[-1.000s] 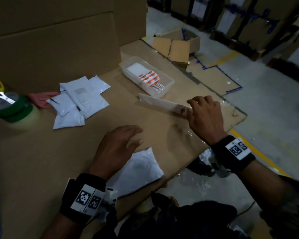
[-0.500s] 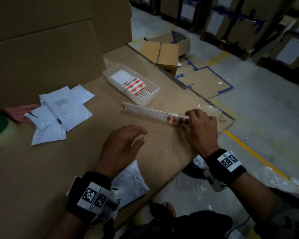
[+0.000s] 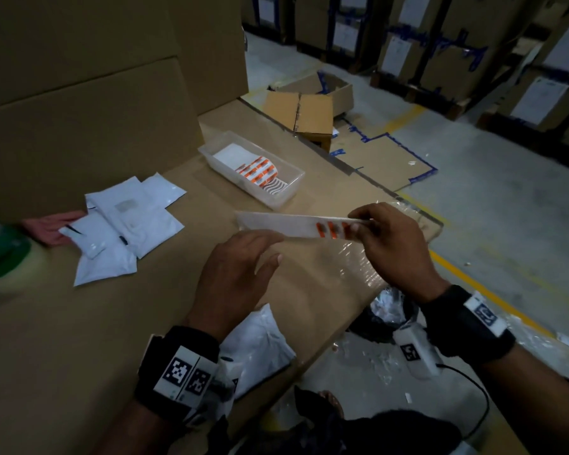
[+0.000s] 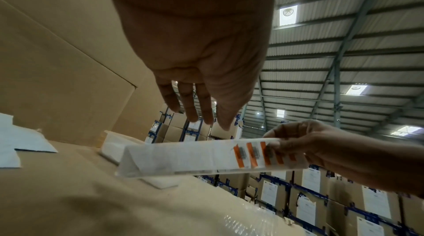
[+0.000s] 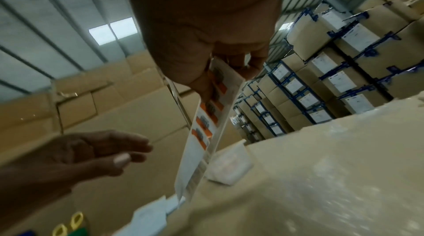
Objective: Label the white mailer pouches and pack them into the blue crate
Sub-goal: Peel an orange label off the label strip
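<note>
My right hand (image 3: 372,224) pinches one end of a long white label strip (image 3: 286,226) with orange labels, held above the cardboard worktop (image 3: 79,323). The same label strip (image 4: 195,158) shows in the left wrist view and hangs from the fingers (image 5: 206,125) in the right wrist view. My left hand (image 3: 243,267) hovers open just below the strip's free end, fingers straight, holding nothing. One white mailer pouch (image 3: 260,349) lies at the near edge, under my left wrist. A pile of white mailer pouches (image 3: 125,228) lies at the left. The blue crate is not in view.
A clear plastic tray (image 3: 276,198) with more orange labels stands behind the strip. Another person's hand (image 3: 51,226) rests by the pouch pile. Green tape rolls (image 3: 0,254) sit far left. Large cartons (image 3: 79,93) wall the back. An open box (image 3: 309,110) lies on the floor.
My right hand has lifted the label strip off the worktop and toward me. My left hand has left the near pouch and risen up to the strip.
</note>
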`<state>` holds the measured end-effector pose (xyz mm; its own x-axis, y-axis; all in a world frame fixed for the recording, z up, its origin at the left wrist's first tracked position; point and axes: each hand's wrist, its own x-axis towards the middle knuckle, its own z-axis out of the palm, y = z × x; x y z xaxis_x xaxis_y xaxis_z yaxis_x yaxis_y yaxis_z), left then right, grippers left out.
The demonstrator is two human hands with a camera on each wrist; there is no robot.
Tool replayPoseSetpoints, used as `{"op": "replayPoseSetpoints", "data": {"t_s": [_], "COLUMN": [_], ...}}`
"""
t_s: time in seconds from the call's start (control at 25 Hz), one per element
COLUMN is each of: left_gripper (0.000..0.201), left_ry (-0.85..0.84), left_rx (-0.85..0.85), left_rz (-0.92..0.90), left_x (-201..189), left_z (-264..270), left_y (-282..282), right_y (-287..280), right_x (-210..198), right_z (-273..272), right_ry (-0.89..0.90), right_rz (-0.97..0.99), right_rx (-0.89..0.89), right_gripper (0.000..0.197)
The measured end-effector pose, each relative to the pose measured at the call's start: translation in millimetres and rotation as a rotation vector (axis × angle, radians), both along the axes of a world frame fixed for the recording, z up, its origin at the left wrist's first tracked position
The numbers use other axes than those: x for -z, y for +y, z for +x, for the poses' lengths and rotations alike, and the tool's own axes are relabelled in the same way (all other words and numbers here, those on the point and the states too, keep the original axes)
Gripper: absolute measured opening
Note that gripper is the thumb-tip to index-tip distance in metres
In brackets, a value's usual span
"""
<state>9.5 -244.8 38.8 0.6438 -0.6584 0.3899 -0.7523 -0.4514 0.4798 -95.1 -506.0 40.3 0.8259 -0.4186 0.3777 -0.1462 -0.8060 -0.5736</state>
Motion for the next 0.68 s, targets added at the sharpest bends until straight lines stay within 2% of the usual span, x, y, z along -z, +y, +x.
{"op": "replayPoseSetpoints", "data": {"t_s": [0.12, 0.24, 0.36, 0.44, 0.52, 0.64, 0.68], "left_gripper": [0.038, 0.041, 0.033, 0.026, 0.023, 0.028, 0.032], "left_ry": [-0.107, -0.146, -0.143, -0.127, -0.099, 0.024, 0.075], "left_rx": [-0.049, -0.066, -0.051, -0.047, -0.037, 0.002, 0.022], "left_rz": [-0.008, 0.008, 0.032, 0.045, 0.064, 0.130, 0.161], "left_x": [-18, -38, -53, -61, -67, -68, -67], "left_z": [-1, 2, 6, 8, 11, 19, 22], "left_y": [7, 14, 27, 36, 45, 53, 52], "right_y": [21, 45, 61, 69, 77, 90, 91], "right_x": [-29, -54, -71, -73, -67, -60, -58], "right_z": [-11, -15, -13, -10, -9, -8, -7], "right_ry": [-0.078, -0.103, -0.116, -0.106, -0.109, -0.046, -0.007], "right_rz": [0.160, 0.339, 0.502, 0.518, 0.401, -0.117, -0.208], "right_rx": [-0.099, -0.217, -0.228, -0.222, -0.224, -0.237, -0.247], "right_gripper": [0.011, 0.008, 0.012, 0.014, 0.018, 0.029, 0.031]}}
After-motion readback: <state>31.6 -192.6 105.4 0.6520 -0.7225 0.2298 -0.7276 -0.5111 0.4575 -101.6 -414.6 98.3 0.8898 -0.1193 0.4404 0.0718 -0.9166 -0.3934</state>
